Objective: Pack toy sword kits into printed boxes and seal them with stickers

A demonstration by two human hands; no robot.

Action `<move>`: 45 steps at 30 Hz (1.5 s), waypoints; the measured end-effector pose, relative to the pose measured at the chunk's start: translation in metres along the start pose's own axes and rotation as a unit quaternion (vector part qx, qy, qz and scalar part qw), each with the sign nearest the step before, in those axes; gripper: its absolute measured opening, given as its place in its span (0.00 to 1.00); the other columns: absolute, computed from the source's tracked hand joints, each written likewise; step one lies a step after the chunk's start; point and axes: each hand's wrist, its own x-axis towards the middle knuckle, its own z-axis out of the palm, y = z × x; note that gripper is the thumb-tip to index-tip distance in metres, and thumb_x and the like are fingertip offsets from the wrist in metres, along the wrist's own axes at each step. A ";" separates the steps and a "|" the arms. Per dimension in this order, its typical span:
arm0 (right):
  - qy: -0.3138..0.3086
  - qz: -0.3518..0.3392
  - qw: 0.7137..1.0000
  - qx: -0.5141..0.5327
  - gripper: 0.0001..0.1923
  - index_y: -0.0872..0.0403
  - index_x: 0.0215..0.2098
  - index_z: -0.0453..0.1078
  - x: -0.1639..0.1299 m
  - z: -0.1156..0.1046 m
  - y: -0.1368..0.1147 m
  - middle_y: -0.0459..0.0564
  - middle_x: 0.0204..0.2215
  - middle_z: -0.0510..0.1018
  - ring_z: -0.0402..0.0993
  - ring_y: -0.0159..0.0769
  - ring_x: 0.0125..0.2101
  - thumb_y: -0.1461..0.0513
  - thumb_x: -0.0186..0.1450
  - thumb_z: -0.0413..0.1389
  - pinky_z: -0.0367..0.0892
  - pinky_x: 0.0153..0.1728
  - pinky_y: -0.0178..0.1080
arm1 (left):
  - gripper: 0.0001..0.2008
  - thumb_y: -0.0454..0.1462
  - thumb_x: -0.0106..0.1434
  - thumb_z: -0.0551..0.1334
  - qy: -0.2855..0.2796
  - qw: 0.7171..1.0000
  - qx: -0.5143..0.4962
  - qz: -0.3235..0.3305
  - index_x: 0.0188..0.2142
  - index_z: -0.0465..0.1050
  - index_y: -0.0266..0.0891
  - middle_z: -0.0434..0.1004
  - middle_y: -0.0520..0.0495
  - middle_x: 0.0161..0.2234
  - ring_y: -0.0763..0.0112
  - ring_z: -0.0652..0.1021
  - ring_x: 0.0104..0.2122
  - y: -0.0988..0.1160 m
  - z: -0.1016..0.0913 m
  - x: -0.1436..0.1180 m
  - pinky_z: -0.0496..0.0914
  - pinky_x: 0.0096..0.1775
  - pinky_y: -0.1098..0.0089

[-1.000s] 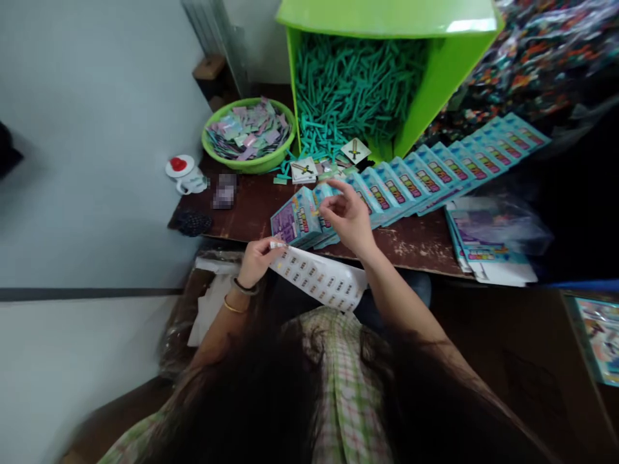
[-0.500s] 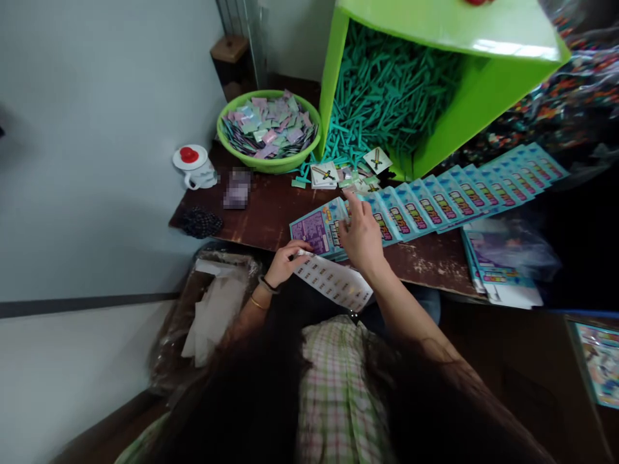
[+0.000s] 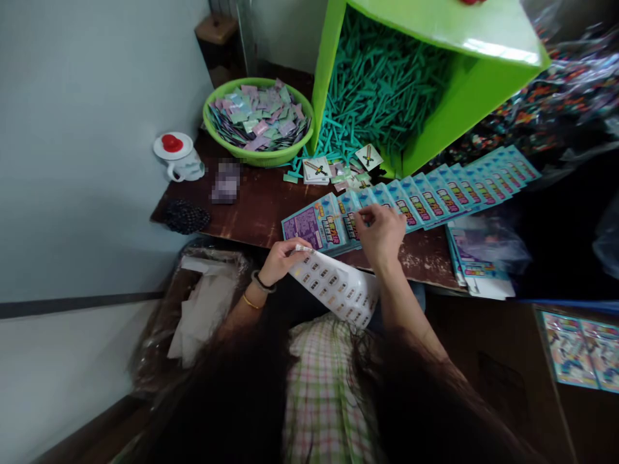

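Note:
My left hand (image 3: 280,261) pinches the upper left corner of a white sticker sheet (image 3: 333,285), which carries rows of small printed labels and hangs over my lap at the table edge. My right hand (image 3: 382,235) hovers over the fanned row of printed blue cards (image 3: 425,198), thumb and fingertips drawn together. Whether a label is between those fingertips I cannot make out. At the near end of the row, one card (image 3: 309,225) shows its purple text panel in full; the others overlap like steps toward the right.
A green basin (image 3: 261,154) of small packets stands behind, beside a green box (image 3: 478,103) full of teal plastic pieces. Small pixel-sword cards (image 3: 316,169) lie before it. Left are a lidded cup (image 3: 186,164) and dark beads (image 3: 185,217). Bagged cards (image 3: 483,258) lie right.
My right hand has drawn back from the cards and shifted right, its fingers now pinched. The sticker sheet shows more of its surface, still in my left hand. The view has shifted slightly.

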 end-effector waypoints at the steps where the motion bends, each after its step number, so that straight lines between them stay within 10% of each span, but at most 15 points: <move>1: 0.013 -0.002 1.000 -0.024 0.07 0.53 0.34 0.76 -0.001 -0.001 0.001 0.53 0.32 0.80 0.74 0.47 0.40 0.58 0.67 0.59 0.64 0.51 0.55 | 0.17 0.50 0.60 0.70 0.000 1.000 -0.001 -0.001 0.29 0.82 0.37 0.83 0.45 0.33 0.68 0.78 0.31 0.002 0.004 0.001 0.72 0.36 0.70; 5: 0.068 -0.024 0.997 -0.001 0.15 0.53 0.45 0.76 -0.012 -0.029 0.001 0.58 0.42 0.80 0.73 0.52 0.47 0.52 0.69 0.60 0.65 0.53 0.58 | 0.18 0.50 0.60 0.70 -0.015 1.000 0.008 -0.014 0.28 0.80 0.37 0.78 0.49 0.26 0.71 0.74 0.27 0.014 0.019 0.003 0.68 0.32 0.72; 11: -0.151 -0.178 0.959 0.163 0.11 0.51 0.42 0.79 -0.046 -0.062 -0.009 0.51 0.36 0.82 0.78 0.40 0.36 0.54 0.72 0.58 0.73 0.40 0.42 | 0.19 0.50 0.60 0.68 -0.042 0.998 0.036 -0.011 0.24 0.76 0.36 0.70 0.54 0.21 0.75 0.67 0.23 0.029 0.049 0.008 0.61 0.28 0.73; 21: -0.066 -0.221 0.965 0.122 0.07 0.50 0.42 0.79 -0.064 -0.066 0.020 0.53 0.40 0.85 0.80 0.44 0.40 0.56 0.72 0.60 0.72 0.44 0.45 | 0.22 0.53 0.60 0.69 0.032 0.998 0.058 0.002 0.21 0.75 0.37 0.69 0.53 0.20 0.73 0.67 0.23 0.023 0.082 0.007 0.63 0.27 0.72; 32: -0.090 -0.320 0.927 0.172 0.04 0.49 0.37 0.76 -0.074 -0.109 0.042 0.50 0.46 0.83 0.77 0.44 0.50 0.61 0.71 0.60 0.65 0.60 0.55 | 0.28 0.59 0.61 0.66 -0.051 0.996 0.061 -0.045 0.25 0.78 0.36 0.70 0.51 0.20 0.72 0.67 0.22 0.022 0.107 0.005 0.60 0.26 0.71; 38: -0.155 -0.161 0.942 0.252 0.18 0.45 0.59 0.73 -0.073 -0.105 0.062 0.53 0.55 0.80 0.77 0.45 0.55 0.55 0.72 0.60 0.73 0.56 0.49 | 0.20 0.52 0.64 0.65 -0.080 0.994 0.076 -0.009 0.30 0.80 0.37 0.76 0.50 0.25 0.69 0.71 0.26 0.005 0.118 0.010 0.65 0.30 0.70; 45: -0.161 -0.031 0.929 0.333 0.25 0.50 0.64 0.70 -0.083 -0.073 0.062 0.47 0.36 0.83 0.82 0.37 0.37 0.57 0.70 0.60 0.78 0.46 0.43 | 0.13 0.42 0.66 0.63 -0.087 0.991 0.090 0.044 0.27 0.78 0.39 0.74 0.50 0.25 0.70 0.72 0.27 0.005 0.136 0.005 0.67 0.33 0.70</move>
